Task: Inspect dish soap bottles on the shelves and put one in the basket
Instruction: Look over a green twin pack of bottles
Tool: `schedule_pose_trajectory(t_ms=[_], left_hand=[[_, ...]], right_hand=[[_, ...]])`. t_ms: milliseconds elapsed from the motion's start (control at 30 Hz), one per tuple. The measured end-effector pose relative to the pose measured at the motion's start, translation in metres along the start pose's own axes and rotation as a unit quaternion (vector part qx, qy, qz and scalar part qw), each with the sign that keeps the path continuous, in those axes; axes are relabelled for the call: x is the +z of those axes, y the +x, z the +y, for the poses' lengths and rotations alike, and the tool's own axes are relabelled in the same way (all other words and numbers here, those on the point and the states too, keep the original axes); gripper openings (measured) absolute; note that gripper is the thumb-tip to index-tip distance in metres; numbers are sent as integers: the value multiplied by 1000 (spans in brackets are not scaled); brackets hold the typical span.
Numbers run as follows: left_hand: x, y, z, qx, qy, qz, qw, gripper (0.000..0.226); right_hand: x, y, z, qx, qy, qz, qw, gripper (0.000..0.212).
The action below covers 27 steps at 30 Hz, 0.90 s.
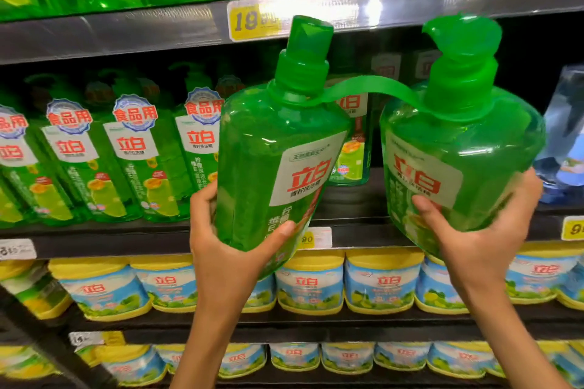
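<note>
Two large green pump bottles are held up in front of the shelves, joined at their necks by a green strap [363,88] that arcs from one collar to the other. The left hand [227,246] grips the left bottle [271,161] low down, fingers wrapped round the back edge and the thumb pressed across the front near the label's lower part; the right hand [480,237] cups the right bottle [458,155] from beneath, thumb laid on its label and fingers curled up its far side. Both bottles are clear of the shelf and tilt away from each other, the left one leaning left. The main risk seems to lie in that strap: if the hands draw further apart it could go taut and tug one bottle out of a grip that sits only near the base, well below the heavy liquid. Smooth plastic held so low may also slip or tip forward. The basket is not in view (so where the load must travel cannot be judged), and since the pair is tied together, putting in just one would likely mean either freeing the strap or taking both. Behind, the row of slimmer green bottles [132,161] stands near the left hand's knuckles, and a careless swing might knock one off the shelf edge [94,241] onto the tubs [309,284] below.
</note>
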State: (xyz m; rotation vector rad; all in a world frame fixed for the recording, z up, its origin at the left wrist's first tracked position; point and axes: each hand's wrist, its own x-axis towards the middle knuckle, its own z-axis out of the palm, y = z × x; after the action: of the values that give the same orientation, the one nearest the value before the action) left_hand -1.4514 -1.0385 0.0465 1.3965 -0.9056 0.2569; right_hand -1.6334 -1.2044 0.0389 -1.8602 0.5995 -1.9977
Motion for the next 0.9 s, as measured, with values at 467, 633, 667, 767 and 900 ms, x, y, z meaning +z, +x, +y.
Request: schedule_pose_trajectory(t_ms=[467, 633, 667, 767, 900], left_hand=[[-9, -17, 0, -151, -136, -53, 978, 109], [-9, -20, 5, -215, -213, -58, 951, 106], [-8, -22, 4, -227, -228, -63, 945, 93], [-5, -27, 7, -266, -284, -103, 916, 59], [-6, -31, 11, -322, -340, -153, 870, 54]], right_hand=[[-19, -1, -28, 97, 73, -96, 988, 64], [-36, 7, -40, 196, 195, -192, 941, 36], [-38, 6, -42, 216, 219, -206, 929, 39], [-40, 2, -46, 282, 261, -229, 894, 59], [-44, 3, -44, 371, 303, -244, 843, 64]])
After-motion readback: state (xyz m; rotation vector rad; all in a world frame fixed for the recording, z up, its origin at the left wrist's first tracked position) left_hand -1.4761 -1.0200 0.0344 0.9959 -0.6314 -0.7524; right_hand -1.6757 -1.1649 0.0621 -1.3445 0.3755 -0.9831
